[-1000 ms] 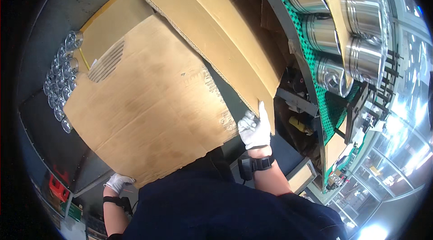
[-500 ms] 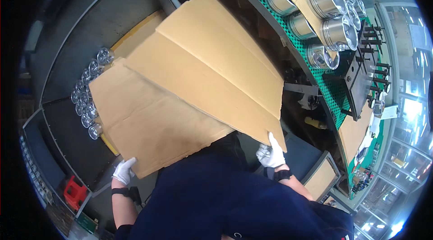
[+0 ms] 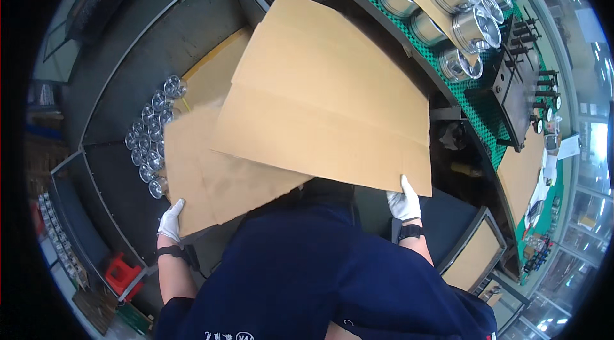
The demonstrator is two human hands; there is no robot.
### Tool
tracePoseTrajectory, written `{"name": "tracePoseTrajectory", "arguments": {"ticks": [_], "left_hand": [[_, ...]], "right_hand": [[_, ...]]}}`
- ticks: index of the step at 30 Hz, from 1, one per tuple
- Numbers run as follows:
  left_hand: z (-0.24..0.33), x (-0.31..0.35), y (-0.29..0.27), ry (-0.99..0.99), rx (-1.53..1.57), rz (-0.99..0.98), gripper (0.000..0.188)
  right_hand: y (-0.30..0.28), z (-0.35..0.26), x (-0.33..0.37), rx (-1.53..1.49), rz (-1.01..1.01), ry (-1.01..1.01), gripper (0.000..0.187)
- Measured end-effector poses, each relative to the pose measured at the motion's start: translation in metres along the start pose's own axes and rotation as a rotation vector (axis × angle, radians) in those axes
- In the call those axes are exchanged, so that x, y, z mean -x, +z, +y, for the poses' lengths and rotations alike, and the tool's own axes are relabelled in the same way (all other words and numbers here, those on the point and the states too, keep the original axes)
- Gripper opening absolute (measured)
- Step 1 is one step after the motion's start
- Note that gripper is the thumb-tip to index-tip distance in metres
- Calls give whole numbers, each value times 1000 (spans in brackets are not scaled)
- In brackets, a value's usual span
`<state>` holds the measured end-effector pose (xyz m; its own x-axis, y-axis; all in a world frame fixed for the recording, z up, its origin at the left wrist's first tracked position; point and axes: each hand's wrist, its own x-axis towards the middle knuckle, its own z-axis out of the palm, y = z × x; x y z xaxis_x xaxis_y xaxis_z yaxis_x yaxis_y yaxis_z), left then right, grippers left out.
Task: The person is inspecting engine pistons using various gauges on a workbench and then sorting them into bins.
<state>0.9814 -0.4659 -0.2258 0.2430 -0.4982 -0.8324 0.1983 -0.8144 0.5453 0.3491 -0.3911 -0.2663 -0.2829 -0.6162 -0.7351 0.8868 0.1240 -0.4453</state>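
Note:
In a white glove, my left hand [image 3: 171, 220] pinches the near left corner of a brown cardboard sheet [image 3: 211, 180]. My right hand [image 3: 404, 201], gloved too, grips the near edge of a second cardboard sheet [image 3: 332, 97] by its right corner, thumb on top. This second sheet is larger, has a crease across it and overlaps the first one from above. Both sheets are held up in front of me. Beyond the left sheet, several shiny metal pistons [image 3: 152, 132] stand in a dark metal bin [image 3: 173, 26]; the sheets hide part of its inside.
At the right, a curved bench with a green mat [image 3: 470, 119] carries more metal pistons [image 3: 476, 30] and a black fixture with rods [image 3: 515, 84]. A red plastic object [image 3: 121, 276] is at lower left. A cardboard-lined tray [image 3: 473, 257] stands at lower right.
The right sheet has turned and looks flatter along its crease. My right hand has moved slightly up and to the right with it. The left sheet has shifted right in view.

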Motion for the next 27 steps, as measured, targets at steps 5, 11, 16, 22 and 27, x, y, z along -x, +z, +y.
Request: {"name": "tracePoseTrajectory", "arguments": {"ticks": [5,11,16,22,27], "left_hand": [[-20,-20,-11,-73,-61,3,45],[-51,4,14,-81,27,3,44],[-63,64,52,-149,-161,-23,56],[-114,19,10,-199,-355,55,77],[-85,41,25,-105,-164,33,47]], "right_hand": [[26,16,-13,47,-84,-43,34],[32,0,-58,91,-137,-72,32],[67,2,-86,88,-120,-106,38],[41,16,-95,565,-381,-327,33],[109,-3,-36,447,-454,88,33]]}}
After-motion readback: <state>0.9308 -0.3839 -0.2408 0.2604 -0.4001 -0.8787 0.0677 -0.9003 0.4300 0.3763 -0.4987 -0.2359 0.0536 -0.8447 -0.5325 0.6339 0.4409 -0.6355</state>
